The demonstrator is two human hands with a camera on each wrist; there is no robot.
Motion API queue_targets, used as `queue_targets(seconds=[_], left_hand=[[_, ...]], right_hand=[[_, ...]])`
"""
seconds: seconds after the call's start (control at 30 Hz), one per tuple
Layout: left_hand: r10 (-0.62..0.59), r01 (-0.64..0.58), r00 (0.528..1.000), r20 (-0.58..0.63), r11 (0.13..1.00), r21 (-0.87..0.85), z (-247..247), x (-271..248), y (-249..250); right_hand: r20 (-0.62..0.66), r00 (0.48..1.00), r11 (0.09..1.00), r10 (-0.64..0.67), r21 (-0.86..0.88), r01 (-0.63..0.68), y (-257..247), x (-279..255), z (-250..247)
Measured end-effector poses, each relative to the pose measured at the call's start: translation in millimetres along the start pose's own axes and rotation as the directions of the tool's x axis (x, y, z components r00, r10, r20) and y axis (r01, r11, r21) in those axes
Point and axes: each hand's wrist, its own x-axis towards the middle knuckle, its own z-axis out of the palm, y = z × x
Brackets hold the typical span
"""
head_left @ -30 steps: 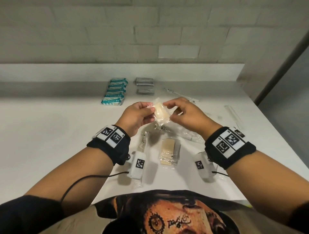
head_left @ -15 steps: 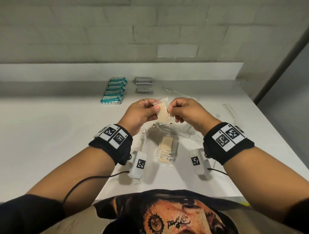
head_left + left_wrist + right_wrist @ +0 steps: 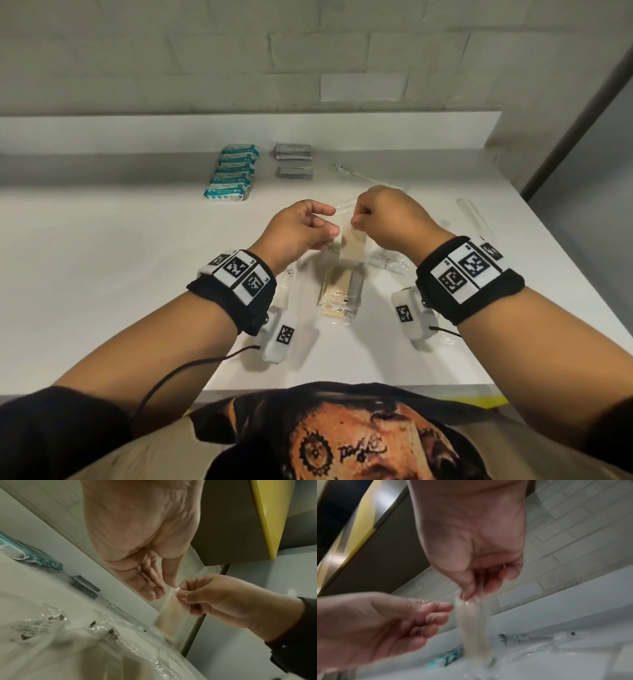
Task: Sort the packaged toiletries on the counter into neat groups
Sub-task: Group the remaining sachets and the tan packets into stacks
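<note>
A beige packet (image 3: 352, 248) in clear wrap hangs above the middle of the white counter (image 3: 102, 274). My right hand (image 3: 356, 222) pinches its top edge between thumb and fingers, which the right wrist view shows close up at the packet (image 3: 476, 626). My left hand (image 3: 329, 222) is right beside the packet, thumb and fingers apart and relaxed, the thumb tip (image 3: 172, 584) close to the wrapper's top. Below lies a stack of like beige packets (image 3: 340, 291).
A row of teal packs (image 3: 233, 174) and two piles of grey sachets (image 3: 294, 159) lie at the back. Clear-wrapped items lie left (image 3: 287, 287) and right (image 3: 387, 263) of the stack, with long clear packets (image 3: 474, 216) towards the counter's right edge.
The packet, held between both hands before, now hangs from the right hand's pinch. The left hand's fingers have loosened and spread.
</note>
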Motion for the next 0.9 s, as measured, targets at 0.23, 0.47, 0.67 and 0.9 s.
queue_targets(seconds=[0.23,0.47,0.67,0.9], left_hand=[[-0.312,0.283,0.949,0.043,0.905,0.318,-7,0,-19],[-0.521,0.443,0.853,-0.016,0.709,0.549,17,-2,-29],[-0.583,0.535,0.812,0.006,0.749,0.392,31,-4,-26],[-0.570,0.568,0.822,0.006,0.820,0.075,27,-3,-33]], right_hand=[[0.195,0.979,0.998,0.053,-0.047,-0.045,6,-2,20],[0.328,0.864,0.903,0.382,0.066,-0.424,21,-15,45],[0.633,0.648,0.687,0.423,0.242,-0.685,16,-23,54],[0.526,0.755,0.700,0.390,0.363,-0.615,9,-16,65]])
